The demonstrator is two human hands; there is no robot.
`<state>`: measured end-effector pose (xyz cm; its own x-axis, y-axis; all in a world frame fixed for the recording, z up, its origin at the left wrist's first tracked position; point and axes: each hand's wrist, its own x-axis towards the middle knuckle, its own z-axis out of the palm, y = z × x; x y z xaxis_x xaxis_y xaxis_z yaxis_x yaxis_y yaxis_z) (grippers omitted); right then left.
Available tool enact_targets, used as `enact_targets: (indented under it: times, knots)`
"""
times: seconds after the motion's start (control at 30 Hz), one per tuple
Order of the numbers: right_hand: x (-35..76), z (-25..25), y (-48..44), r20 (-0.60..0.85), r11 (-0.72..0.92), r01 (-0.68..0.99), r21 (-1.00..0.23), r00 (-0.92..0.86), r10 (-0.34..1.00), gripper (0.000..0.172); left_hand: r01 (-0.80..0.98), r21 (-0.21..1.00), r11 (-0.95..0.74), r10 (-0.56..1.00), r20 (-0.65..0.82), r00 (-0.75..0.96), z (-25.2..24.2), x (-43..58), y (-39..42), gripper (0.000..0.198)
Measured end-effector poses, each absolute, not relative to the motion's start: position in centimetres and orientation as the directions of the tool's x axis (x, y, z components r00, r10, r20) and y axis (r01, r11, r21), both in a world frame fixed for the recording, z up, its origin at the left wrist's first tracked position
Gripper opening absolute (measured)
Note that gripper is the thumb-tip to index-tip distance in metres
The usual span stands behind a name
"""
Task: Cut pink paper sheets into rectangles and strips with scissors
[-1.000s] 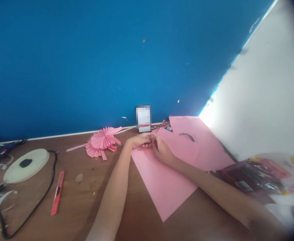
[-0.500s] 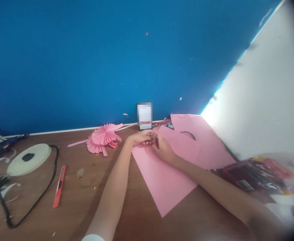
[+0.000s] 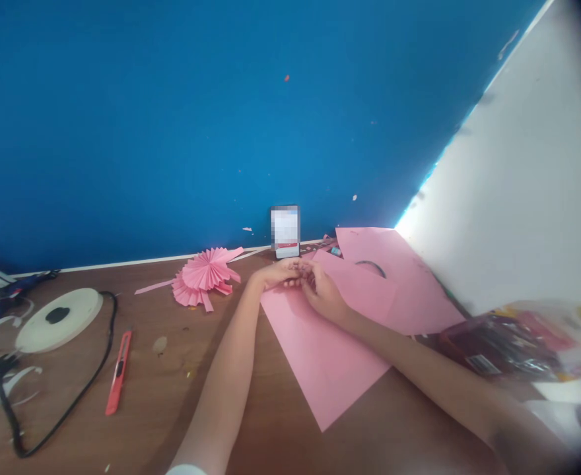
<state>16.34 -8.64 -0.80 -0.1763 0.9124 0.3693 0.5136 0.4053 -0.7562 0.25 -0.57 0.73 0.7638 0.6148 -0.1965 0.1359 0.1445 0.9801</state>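
1 white disc (image 3: 57, 320), 1 red cutter (image 3: 118, 373), 1 pink fan pile (image 3: 204, 276). Left hand (image 3: 278, 274) and right hand (image 3: 323, 295) are fingertip to fingertip, fingers curled, over the far edge of the near pink sheet (image 3: 320, 359); can't tell what they grip. Second sheet (image 3: 394, 264) behind. 1 plastic bag (image 3: 508, 343), contents blurred.

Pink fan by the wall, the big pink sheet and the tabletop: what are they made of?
Pink fan: looks like thin matte paper; sharp accordion pleats hold their folds. Pink sheet: likely the same matte paper or light card, flat with crisp straight edges. Tabletop: brown wood or wood-look laminate, faint grain, slight sheen; cannot tell which.
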Motion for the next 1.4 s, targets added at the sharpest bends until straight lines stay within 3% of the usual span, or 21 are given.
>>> enact_targets:
  times: [0.2,0.37,0.8,1.4]
  knots:
    - [16.36,-0.69,-8.69,0.366,0.401,0.529,-0.748,-0.176,0.914,0.032,0.141,0.978,0.155,0.591,-0.206,0.780,0.70,0.17,-0.54,0.037]
    - [16.29,-0.81,-8.64,0.365,0.412,0.521,-0.748,-0.195,0.910,0.039,0.119,0.982,0.145,0.599,-0.183,0.780,0.58,0.17,-0.62,0.030]
    - [16.28,-1.04,-8.65,0.341,0.408,0.535,-0.740,-0.225,0.913,0.043,0.138,0.984,0.113,0.599,-0.178,0.780,0.87,0.09,-0.72,0.037]
    - [16.25,-1.56,-8.79,0.380,0.467,0.615,-0.635,-0.277,0.883,0.040,0.162,0.977,0.139,0.631,-0.214,0.746,0.54,0.05,-0.78,0.035]
